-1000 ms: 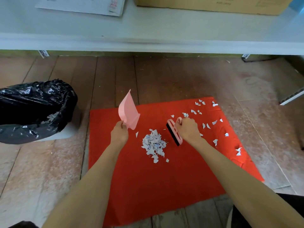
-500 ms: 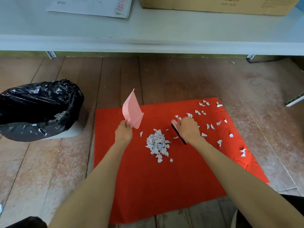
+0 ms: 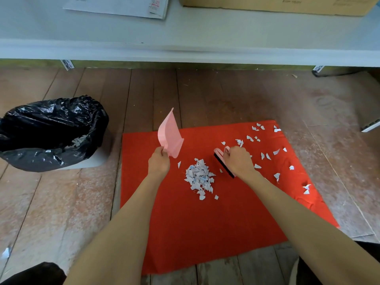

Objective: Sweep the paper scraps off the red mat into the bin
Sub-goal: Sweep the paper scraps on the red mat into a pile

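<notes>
A red mat (image 3: pixel 205 227) lies on the wooden floor. A heap of white paper scraps (image 3: pixel 199 177) sits near its middle, and loose scraps (image 3: pixel 265 156) are scattered over its right side. My left hand (image 3: pixel 158 163) grips the handle of a pink dustpan (image 3: pixel 169 138), held upright just left of the heap. My right hand (image 3: pixel 238 161) grips a pink hand brush with black bristles (image 3: pixel 223 166), right of the heap, bristles down on the mat. The bin (image 3: pixel 51 132), lined with a black bag and holding some scraps, stands on the floor left of the mat.
A pale shelf edge (image 3: pixel 185 52) runs across the top, carrying a cardboard box (image 3: pixel 277 5) and papers (image 3: pixel 123 6). A white rail end (image 3: pixel 371 126) pokes in at the right. One stray scrap (image 3: pixel 5 253) lies on the floor at the lower left.
The brush has tipped from lying flatter with its pink back showing to bristles-down under my right hand. The dustpan stays raised. The heap looks unchanged.
</notes>
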